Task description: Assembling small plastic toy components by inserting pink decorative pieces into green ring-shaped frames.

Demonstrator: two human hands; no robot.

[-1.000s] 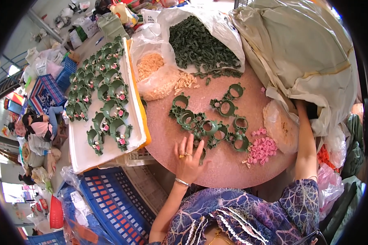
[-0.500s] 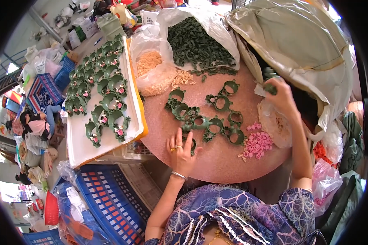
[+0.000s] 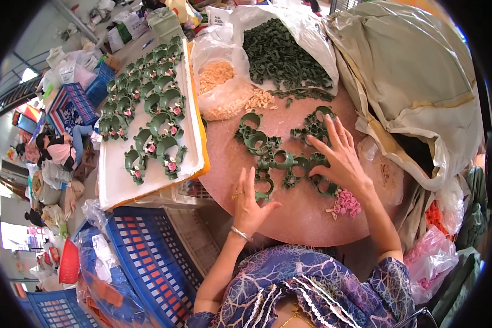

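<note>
Several dark green plastic ring pieces [image 3: 283,159] lie in a loose cluster across the round pinkish table [image 3: 306,229]. My left hand [image 3: 249,210] rests at the cluster's near left side, fingers apart, beside a green ring [image 3: 264,187] and gripping nothing. Over the right part of the cluster, my right hand [image 3: 344,158] is spread, its fingertips at or just above the rings; it partly hides them, and nothing shows in its grasp. Near that wrist is a small heap of pink pieces [image 3: 346,204].
To the left, a white tray [image 3: 115,183] carries rows of green rings with small roses. Behind stand a bag of dark green pieces [image 3: 287,54] and a bag of cream pieces [image 3: 216,76]. A large grey-green sack [image 3: 410,65] leans at right; a blue basket [image 3: 147,246] sits lower left.
My right hand has come out of the big sack's mouth, moving left to the rings, and the green item in it is gone from the grasp. The whole view has shifted slightly.
</note>
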